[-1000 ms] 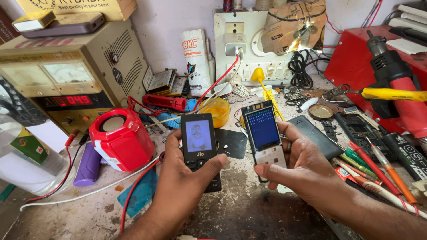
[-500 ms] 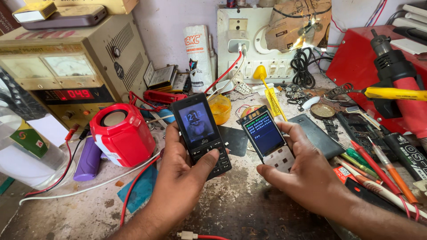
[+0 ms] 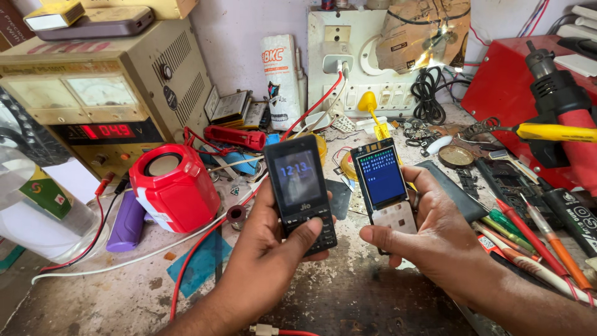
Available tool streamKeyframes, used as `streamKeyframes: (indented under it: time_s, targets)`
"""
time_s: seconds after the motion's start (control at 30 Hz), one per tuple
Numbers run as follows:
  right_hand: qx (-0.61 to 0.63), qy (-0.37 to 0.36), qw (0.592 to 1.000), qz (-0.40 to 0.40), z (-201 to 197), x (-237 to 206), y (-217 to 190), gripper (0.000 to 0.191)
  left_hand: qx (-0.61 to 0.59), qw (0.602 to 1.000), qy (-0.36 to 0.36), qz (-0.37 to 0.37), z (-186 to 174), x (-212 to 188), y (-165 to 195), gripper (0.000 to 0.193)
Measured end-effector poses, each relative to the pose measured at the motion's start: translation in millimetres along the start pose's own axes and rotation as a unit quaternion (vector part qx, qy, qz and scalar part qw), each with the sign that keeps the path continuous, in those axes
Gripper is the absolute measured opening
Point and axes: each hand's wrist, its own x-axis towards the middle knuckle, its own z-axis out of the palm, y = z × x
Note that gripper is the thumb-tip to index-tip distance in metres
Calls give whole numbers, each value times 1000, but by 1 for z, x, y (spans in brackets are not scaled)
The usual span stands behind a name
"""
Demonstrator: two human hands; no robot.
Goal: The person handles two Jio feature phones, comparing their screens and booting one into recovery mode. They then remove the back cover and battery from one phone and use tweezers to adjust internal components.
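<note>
Cluttered repair worktop [image 3: 348, 298], scuffed and stained, bare only along the near edge under the wrists. Left hand [image 3: 264, 261] up over the near middle, fingers curled round the back of a black keypad phone [image 3: 300, 194], thumb pressed on its lower keys, screen lit and facing up. Right hand [image 3: 435, 239] just beside it, apart by a narrow gap, gripping an opened phone [image 3: 384, 190] with a blue lit screen and bare silver lower half, thumb laid across the bottom, fingers wrapped behind. Both phones upright, tilted slightly back, held clear of the surface. Tight on the left: red round speaker [image 3: 169, 186] near the left wrist, purple cylinder [image 3: 127, 221] beside it, beige power supply [image 3: 93, 93] filling the far left corner. Red and white wires [image 3: 205, 239] trailing across toward the near edge below the left forearm. Crowded on the right too: screwdrivers [image 3: 535, 242] fanned along the right edge, red case [image 3: 510, 81] at the far right corner. White socket board [image 3: 348, 56] on the wall at the far edge.
</note>
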Motion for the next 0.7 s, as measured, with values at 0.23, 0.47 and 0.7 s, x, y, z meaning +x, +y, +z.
streamKeyframes:
  time_s: [0.23,0.47,0.7]
  targets:
    - [-84,-15,994,-70,7,0,-3,87,-20,996,-54,75,-1,0,-11,55]
    - [-353,6,935,-33,0,-11,-3,74,-81,994,-58,39,-1,-2,-11,55]
    - [-420,2,906,-47,3,-18,3,72,-74,994,-69,50,-1,-1,-11,51]
